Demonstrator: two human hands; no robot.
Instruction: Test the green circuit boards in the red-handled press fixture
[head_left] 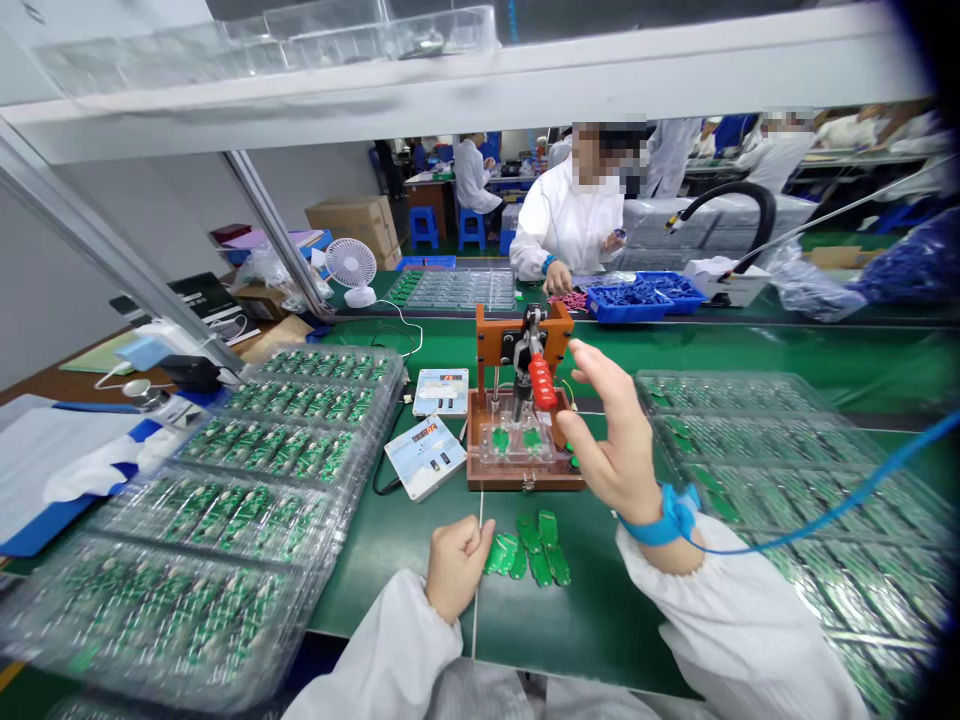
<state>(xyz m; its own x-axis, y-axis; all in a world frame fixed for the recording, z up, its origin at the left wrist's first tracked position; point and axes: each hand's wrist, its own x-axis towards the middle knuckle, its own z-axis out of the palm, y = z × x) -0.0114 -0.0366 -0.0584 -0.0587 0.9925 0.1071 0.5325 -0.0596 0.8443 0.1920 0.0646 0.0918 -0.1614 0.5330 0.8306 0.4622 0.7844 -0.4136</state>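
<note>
My right hand [619, 440], with a blue wrist strap [664, 515], is raised with fingers apart beside the red handle [541, 382] of a toggle clamp. That clamp sits on an orange frame [491, 335] over a wooden-based test fixture [480, 472]. Two small green circuit boards [501, 438] lie in the clear plate of the fixture. Curled into a fist, my left hand [456, 565] rests on the green mat and shows nothing in it. Right by its thumb are several loose green circuit boards [529, 535].
Stacked clear trays of circuit boards stand left [337, 480] and right [675, 400]. Two display boxes [426, 460] sit left of the fixture. Farther back are a small fan [351, 265], blue bins [626, 303] and a co-worker [562, 220]. A shelf beam [450, 95] crosses overhead.
</note>
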